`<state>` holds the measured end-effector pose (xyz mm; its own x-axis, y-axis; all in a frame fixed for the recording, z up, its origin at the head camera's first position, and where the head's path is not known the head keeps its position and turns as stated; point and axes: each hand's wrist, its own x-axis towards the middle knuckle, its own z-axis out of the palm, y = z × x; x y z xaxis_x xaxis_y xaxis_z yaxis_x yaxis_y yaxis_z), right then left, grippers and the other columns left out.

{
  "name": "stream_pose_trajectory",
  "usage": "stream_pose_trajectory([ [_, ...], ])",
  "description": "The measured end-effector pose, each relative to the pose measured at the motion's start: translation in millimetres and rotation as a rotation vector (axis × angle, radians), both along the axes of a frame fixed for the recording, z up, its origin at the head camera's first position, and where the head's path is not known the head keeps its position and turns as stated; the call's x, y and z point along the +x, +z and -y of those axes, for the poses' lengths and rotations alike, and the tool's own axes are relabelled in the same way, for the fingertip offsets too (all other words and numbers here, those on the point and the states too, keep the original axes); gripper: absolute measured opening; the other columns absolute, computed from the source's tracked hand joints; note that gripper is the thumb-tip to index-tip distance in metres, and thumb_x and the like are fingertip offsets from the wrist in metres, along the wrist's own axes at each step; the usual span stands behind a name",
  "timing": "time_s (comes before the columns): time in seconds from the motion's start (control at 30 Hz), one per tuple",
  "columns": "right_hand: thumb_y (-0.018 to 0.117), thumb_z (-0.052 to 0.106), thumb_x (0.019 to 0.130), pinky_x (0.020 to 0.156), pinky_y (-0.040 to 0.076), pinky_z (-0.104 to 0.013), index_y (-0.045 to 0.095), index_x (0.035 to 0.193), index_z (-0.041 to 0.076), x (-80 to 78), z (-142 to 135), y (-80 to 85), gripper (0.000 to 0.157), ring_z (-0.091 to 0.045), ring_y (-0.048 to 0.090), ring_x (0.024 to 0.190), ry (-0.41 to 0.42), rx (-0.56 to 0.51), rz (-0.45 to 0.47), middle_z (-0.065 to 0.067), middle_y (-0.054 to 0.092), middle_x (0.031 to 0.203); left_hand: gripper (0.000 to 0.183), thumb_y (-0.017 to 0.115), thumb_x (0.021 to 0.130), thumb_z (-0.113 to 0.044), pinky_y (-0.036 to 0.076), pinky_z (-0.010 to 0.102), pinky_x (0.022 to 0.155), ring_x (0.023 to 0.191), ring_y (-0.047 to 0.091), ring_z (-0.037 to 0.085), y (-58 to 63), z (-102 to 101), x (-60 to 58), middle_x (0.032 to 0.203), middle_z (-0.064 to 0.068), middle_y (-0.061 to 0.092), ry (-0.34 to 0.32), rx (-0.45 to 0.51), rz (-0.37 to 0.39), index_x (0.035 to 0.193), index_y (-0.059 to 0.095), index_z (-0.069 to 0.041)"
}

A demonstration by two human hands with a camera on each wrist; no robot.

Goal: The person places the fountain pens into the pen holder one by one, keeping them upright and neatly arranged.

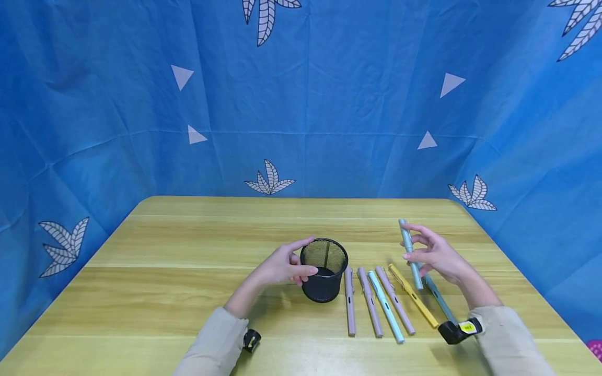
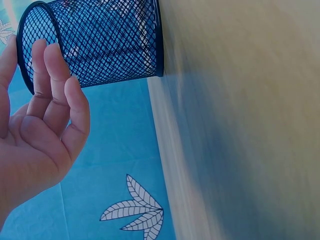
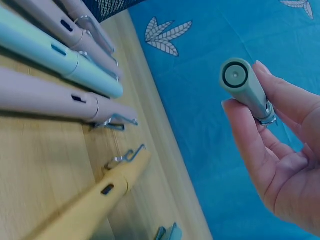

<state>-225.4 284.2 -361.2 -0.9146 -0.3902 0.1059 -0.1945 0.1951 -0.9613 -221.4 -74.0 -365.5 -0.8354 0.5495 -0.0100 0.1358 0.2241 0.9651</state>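
Note:
A black mesh pen holder point(image 1: 323, 282) stands upright on the table, its inside showing no pens. My left hand point(image 1: 288, 263) is at its left side, with index finger and thumb spread at the rim and the other fingers loosely bent beside the mesh point(image 2: 110, 45). Between thumb and fingertips, my right hand point(image 1: 435, 256) pinches a pale green pen point(image 1: 411, 253), raised above the table; its round end point(image 3: 235, 75) faces the right wrist camera. Below that hand lie a yellow pen point(image 1: 414, 296) and a darker teal pen point(image 1: 439, 297), partly hidden by the hand and wrist.
Right of the holder, three lilac pens point(image 1: 350, 303) and a light blue pen point(image 1: 386, 308) lie roughly side by side. The wooden table point(image 1: 188, 240) meets a blue patterned cloth point(image 1: 305, 104) at its back and sides.

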Motion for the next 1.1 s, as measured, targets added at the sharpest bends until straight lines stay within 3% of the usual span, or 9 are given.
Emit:
stream_pose_trajectory([
  [0.33,0.055,-0.004,0.085,0.045,0.051,-0.035,0.031,0.136,0.011,-0.3,14,4.7,0.058,-0.029,0.063,0.071,0.029,-0.119,-0.006,-0.011,0.049,0.101,0.072,0.067,0.081,-0.011,0.050,0.048,0.061,0.052,0.058,0.019,-0.8,0,0.2,0.059,0.011,0.057,-0.005,-0.003,-0.008,0.141,0.027,-0.011],
  [0.57,0.053,0.000,0.088,0.045,0.050,-0.034,0.027,0.137,0.007,-1.9,23,7.9,0.056,-0.025,0.063,0.071,0.029,-0.130,-0.003,-0.011,0.049,0.100,0.073,0.067,0.081,-0.012,0.050,0.048,0.060,0.052,0.059,0.020,-0.4,1,-0.1,0.059,0.013,0.058,-0.010,0.000,-0.015,0.141,0.027,-0.010],
  [1.1,0.047,0.011,0.093,0.049,0.052,-0.032,0.033,0.134,0.008,-6.4,44,5.0,0.043,-0.026,0.061,0.071,0.018,-0.215,0.019,-0.007,0.054,0.101,0.072,0.067,0.081,-0.012,0.050,0.047,0.060,0.053,0.058,0.020,-2.5,1,-0.6,0.059,0.011,0.057,-0.018,0.010,-0.016,0.141,0.028,-0.011],
])
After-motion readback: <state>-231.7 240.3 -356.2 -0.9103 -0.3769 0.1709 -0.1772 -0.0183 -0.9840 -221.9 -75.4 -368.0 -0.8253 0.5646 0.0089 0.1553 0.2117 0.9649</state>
